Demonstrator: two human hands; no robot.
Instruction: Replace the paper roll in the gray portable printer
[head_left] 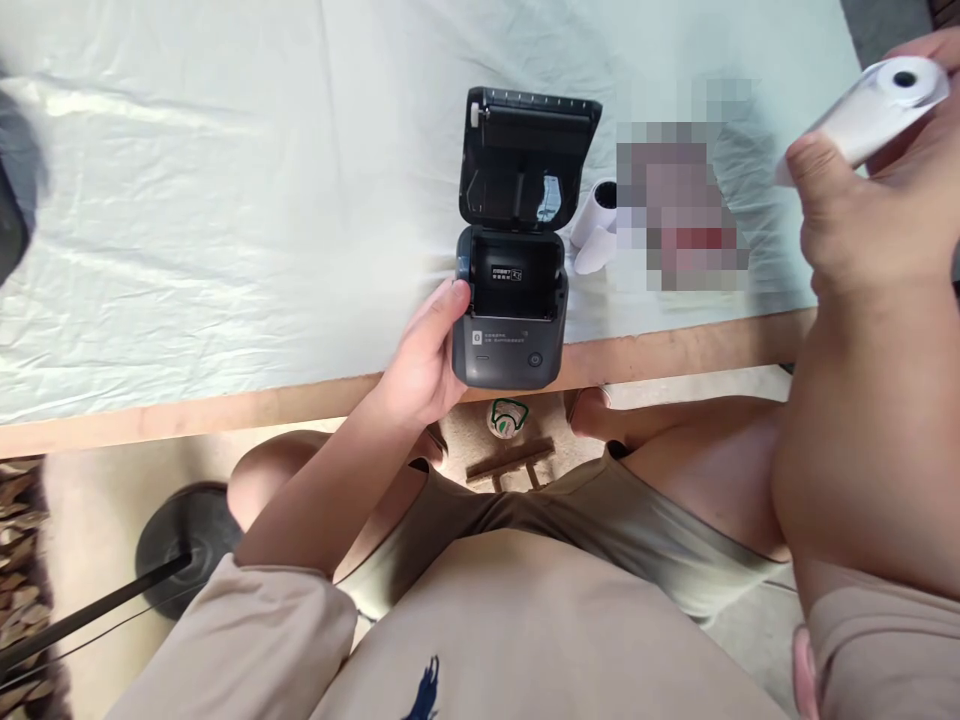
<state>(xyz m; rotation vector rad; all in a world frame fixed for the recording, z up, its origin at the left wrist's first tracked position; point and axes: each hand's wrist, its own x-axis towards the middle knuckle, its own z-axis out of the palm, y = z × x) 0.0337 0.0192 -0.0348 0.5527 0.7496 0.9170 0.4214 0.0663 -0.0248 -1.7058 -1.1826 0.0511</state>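
Observation:
My left hand (427,355) grips a small dark printer (510,350) by its left side, near the table's front edge. The printer's lid (517,165) stands raised, and no roll shows in its compartment. At the upper right, my right hand (870,190) is closed around a white paper roll (870,110), whose dark core hole faces up. A second white roll (594,225) lies on the table just right of the printer, with a loose paper end.
A pale cloth (187,200) covers the table, with a wooden front edge (315,398). Right of the second roll is a pixelated patch. A dark object (15,185) sits at the far left. Below stand a round black base (180,550) and a pole.

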